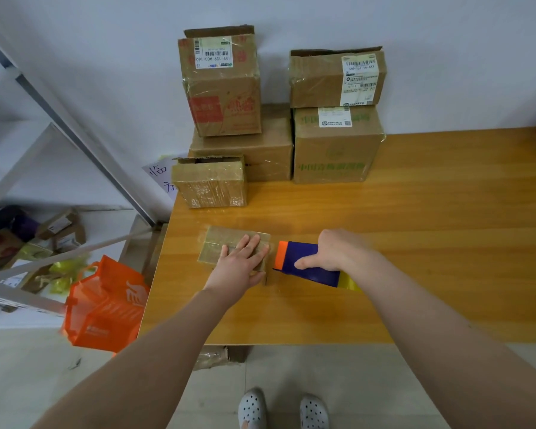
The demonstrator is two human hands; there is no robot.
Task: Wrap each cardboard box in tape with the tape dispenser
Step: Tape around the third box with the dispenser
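A small flat cardboard box [220, 243], covered in shiny tape, lies on the wooden table [415, 243] near its left front part. My left hand [239, 264] presses flat on its top with straight fingers. Just right of the box, my right hand [338, 250] grips a blue tape dispenser [304, 263] with an orange front edge that points at the box's right side. Yellowish tape shows at the dispenser's back end.
Several taped cardboard boxes [338, 144] are stacked against the wall at the table's back, with a smaller one [211, 184] in front. An orange basket [106, 308] and a metal shelf frame [75, 134] stand left of the table.
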